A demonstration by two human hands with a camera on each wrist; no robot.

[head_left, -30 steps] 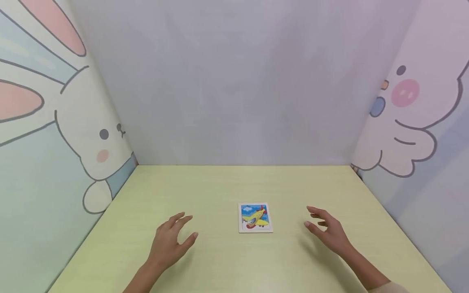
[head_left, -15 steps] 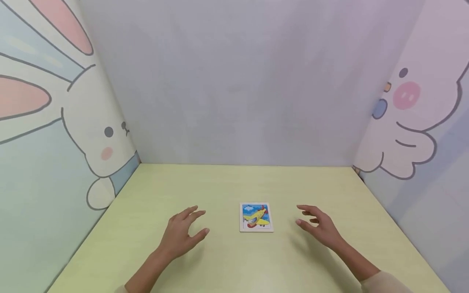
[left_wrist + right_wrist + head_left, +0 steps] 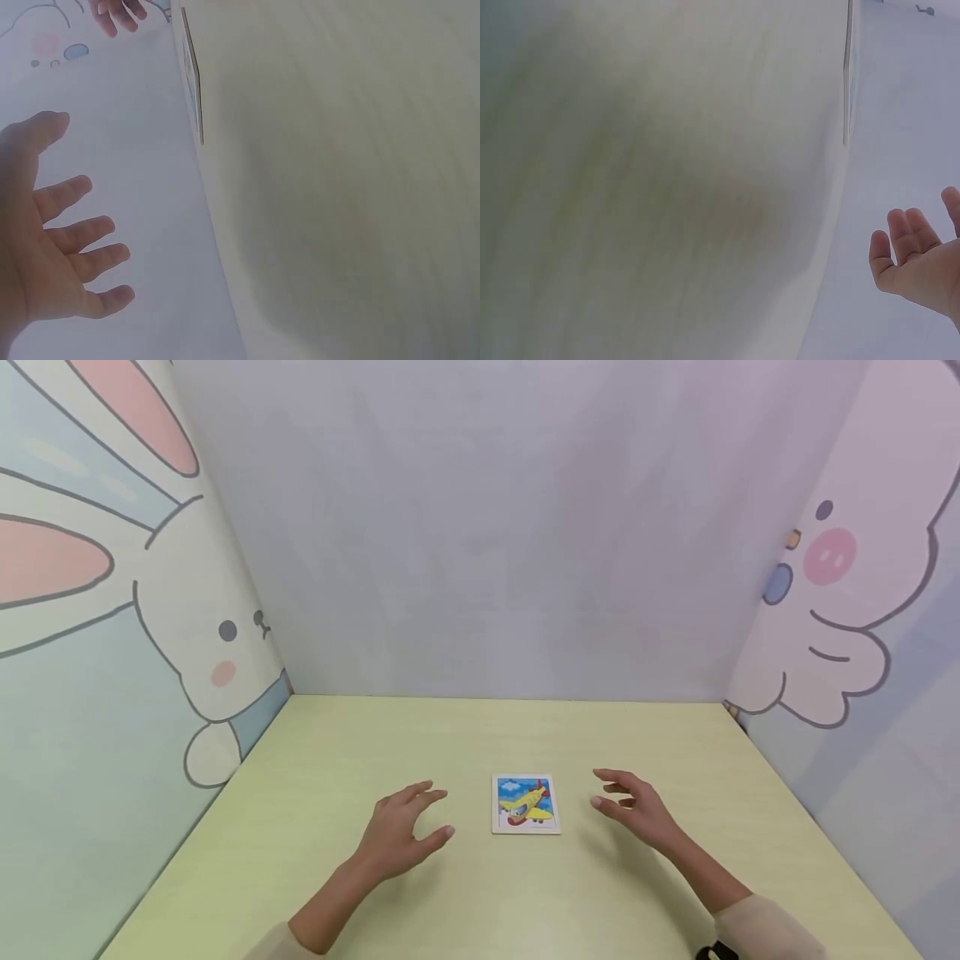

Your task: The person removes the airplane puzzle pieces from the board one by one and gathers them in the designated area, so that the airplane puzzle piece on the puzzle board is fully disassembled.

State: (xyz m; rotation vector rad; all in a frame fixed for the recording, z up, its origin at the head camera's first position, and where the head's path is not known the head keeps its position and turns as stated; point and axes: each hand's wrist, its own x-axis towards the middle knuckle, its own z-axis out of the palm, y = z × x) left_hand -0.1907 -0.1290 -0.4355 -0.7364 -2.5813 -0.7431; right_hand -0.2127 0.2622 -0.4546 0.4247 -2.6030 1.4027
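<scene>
Yellowish-green across the table [image 3: 487,897], with the airplane picture tile [image 3: 525,804] flat between left hand [image 3: 396,837] and right hand [image 3: 640,812], hovering with fingers loosely parted, gripping nothing, seemingly spaced to leave its left and right sides uncovered.

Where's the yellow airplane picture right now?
In the head view, the yellow airplane picture lies flat on the table, just right of the image's middle, between the left hand and right hand, touching neither.

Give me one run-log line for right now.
left hand: empty; right hand: empty; plane picture: flat on table, between hands; contact: none
</scene>
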